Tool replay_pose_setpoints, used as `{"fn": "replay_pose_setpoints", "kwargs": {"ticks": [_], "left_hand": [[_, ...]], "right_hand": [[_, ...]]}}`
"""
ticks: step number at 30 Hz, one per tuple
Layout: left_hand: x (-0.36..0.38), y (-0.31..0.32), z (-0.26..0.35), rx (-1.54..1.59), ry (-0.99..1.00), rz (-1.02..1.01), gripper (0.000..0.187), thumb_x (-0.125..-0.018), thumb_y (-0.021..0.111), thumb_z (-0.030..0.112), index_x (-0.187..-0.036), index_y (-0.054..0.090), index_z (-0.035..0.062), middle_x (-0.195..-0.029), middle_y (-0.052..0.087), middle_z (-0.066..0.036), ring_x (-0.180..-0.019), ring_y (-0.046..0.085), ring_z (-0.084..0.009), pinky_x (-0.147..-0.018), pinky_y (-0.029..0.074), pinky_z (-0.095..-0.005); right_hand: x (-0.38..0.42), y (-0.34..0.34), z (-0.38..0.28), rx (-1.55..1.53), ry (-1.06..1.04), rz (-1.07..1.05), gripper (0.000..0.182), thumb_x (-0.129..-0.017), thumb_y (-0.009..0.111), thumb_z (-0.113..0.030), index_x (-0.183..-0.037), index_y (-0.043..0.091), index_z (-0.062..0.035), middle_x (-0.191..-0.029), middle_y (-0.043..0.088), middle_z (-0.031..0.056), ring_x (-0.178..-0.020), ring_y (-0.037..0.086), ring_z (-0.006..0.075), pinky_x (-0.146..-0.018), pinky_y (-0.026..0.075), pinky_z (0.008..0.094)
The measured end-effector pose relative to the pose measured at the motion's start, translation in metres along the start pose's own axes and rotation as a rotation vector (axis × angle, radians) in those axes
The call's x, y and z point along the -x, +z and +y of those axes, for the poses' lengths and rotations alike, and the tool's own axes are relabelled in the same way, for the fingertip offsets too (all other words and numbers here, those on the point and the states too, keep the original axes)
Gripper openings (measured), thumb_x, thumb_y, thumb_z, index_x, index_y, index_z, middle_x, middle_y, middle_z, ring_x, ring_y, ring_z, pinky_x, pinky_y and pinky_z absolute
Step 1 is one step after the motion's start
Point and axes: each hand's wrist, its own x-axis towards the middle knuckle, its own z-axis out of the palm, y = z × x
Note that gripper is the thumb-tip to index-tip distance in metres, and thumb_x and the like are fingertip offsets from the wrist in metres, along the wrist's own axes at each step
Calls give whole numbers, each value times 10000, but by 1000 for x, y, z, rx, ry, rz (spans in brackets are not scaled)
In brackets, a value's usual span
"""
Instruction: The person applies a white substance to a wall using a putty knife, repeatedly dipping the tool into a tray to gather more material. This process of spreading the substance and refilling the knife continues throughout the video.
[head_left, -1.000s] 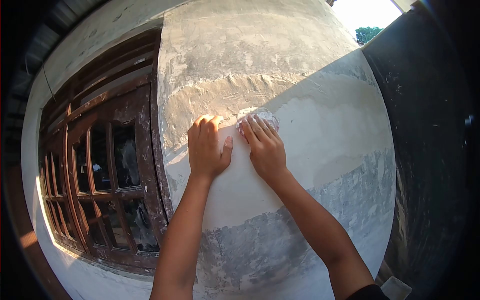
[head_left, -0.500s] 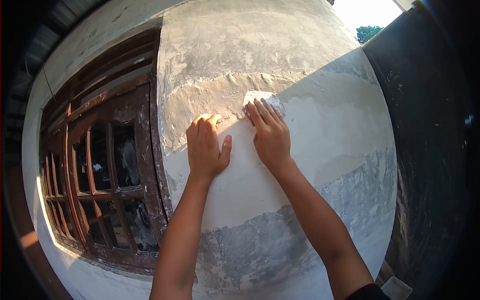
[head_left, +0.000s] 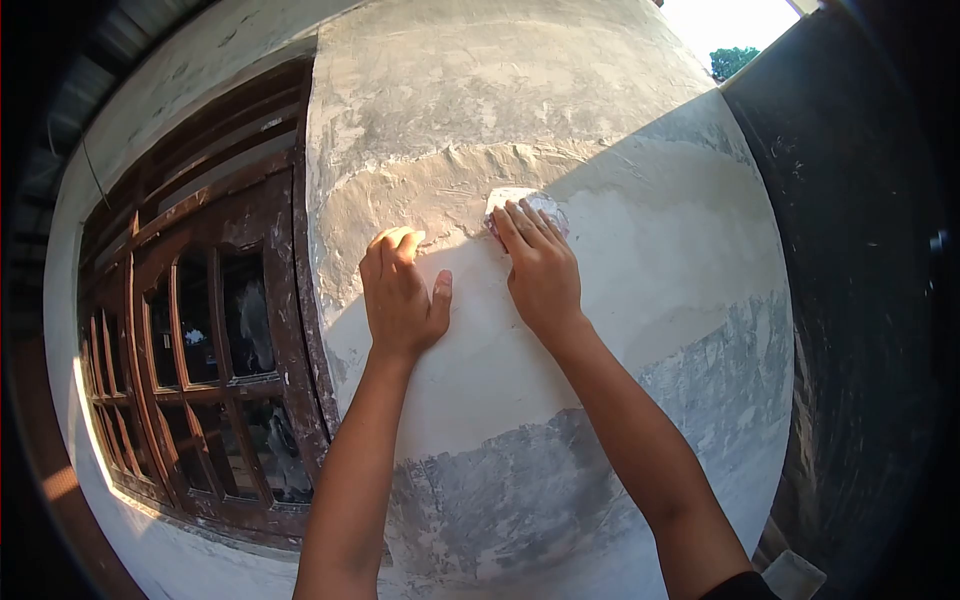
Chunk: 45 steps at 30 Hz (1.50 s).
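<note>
My right hand (head_left: pixel 541 272) presses a flat pad-like piece smeared with white (head_left: pixel 508 197) against the plastered wall (head_left: pixel 470 370). Its fingers lie over the piece, and most of it is covered, so its exact kind does not show. To the left, my left hand (head_left: pixel 397 293) is near or against the same wall, fingers bent and thumb apart, with nothing visible in it. Around both hands runs a wide band of pale plaster, smooth in the lower part. Rougher beige plaster with ridges (head_left: pixel 430 175) borders it above.
Left of the plaster stands a brown wooden window (head_left: pixel 210 330) with glass panes. A dark wall (head_left: pixel 850 280) rises close on the right. Grey, patchy wall surface (head_left: pixel 500 500) lies below the band, and a pale block-like object (head_left: pixel 793 577) sits at the lower right.
My left hand has shifted slightly left and down. My right hand and the white-smeared piece are almost in the same place.
</note>
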Motion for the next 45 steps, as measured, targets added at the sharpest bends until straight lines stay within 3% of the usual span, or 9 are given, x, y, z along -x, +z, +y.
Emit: {"fn": "replay_pose_setpoints", "kwargs": {"ticks": [7, 13, 21, 27, 29, 35, 38, 43, 45], "left_hand": [[0, 2, -1, -21, 3, -13, 539, -774, 617, 154, -1234, 377, 5, -1174, 478, -213, -1138, 443, -396, -970, 321, -490], [1, 1, 0, -23, -15, -29, 537, -771, 623, 149, -1227, 379, 4, -1170, 481, -211, -1130, 447, -397, -973, 323, -494], [1, 2, 0, -27, -20, -42, 556, -766, 633, 155, -1237, 370, 19, -1161, 484, -206, -1118, 452, -398, -957, 331, -487], [1, 2, -1, -31, -23, -53, 544, -771, 632, 157, -1229, 373, 21, -1157, 482, -203, -1112, 452, -401, -952, 335, -494], [2, 4, -2, -42, -16, -40, 524, -789, 615, 205, -1219, 389, 11, -1134, 488, -203, -1106, 452, -397, -944, 337, -492], [1, 5, -2, -66, -30, -49, 514, -794, 612, 219, -1211, 399, 4, -1138, 486, -206, -1111, 447, -396, -947, 337, -496], [-1, 3, -1, -73, -39, -87, 516, -787, 618, 191, -1217, 394, 11, -1164, 480, -209, -1119, 443, -399, -957, 334, -501], [-2, 7, 26, -51, -30, -72, 446, -787, 591, 205, -1178, 455, 39, -1116, 511, -160, -1107, 455, -362, -949, 338, -463], [3, 17, 56, 10, -77, -79, 405, -780, 580, 185, -1146, 482, 42, -1112, 519, -147, -1114, 461, -351, -952, 335, -454]], "right_hand": [[45, -10, -25, -29, -105, -129, 329, -881, 516, -72, -1188, 592, 16, -1192, 619, 170, -1194, 549, 324, -1037, 405, 425], [0, -2, 2, -6, -17, 17, 331, -883, 516, -58, -1199, 584, 13, -1209, 612, 173, -1202, 545, 315, -1048, 397, 423], [43, -17, -24, -21, -114, -100, 335, -866, 532, -78, -1182, 594, 19, -1215, 605, 189, -1165, 574, 319, -1018, 430, 419], [11, -3, 9, -7, -8, -24, 354, -866, 526, -53, -1211, 567, 13, -1244, 590, 180, -1210, 536, 317, -1048, 398, 425], [26, -2, 7, 54, -102, -80, 356, -864, 524, -52, -1212, 566, 12, -1233, 595, 179, -1210, 536, 311, -1054, 393, 426], [52, -44, -20, -35, -122, -76, 329, -844, 533, -23, -1163, 608, 0, -1150, 642, 167, -1105, 612, 303, -983, 462, 424], [47, -61, -13, -45, -14, -5, 357, -818, 541, 33, -1167, 605, -9, -1128, 646, 186, -1096, 617, 297, -944, 481, 421], [46, -94, 8, -395, 521, 35, 344, -835, 510, 96, -1164, 573, 16, -1074, 647, 242, -1023, 643, 345, -849, 508, 392], [50, -111, 16, -364, 597, 7, 339, -853, 506, 81, -1182, 550, 13, -1055, 650, 256, -995, 654, 355, -839, 507, 379]]}}
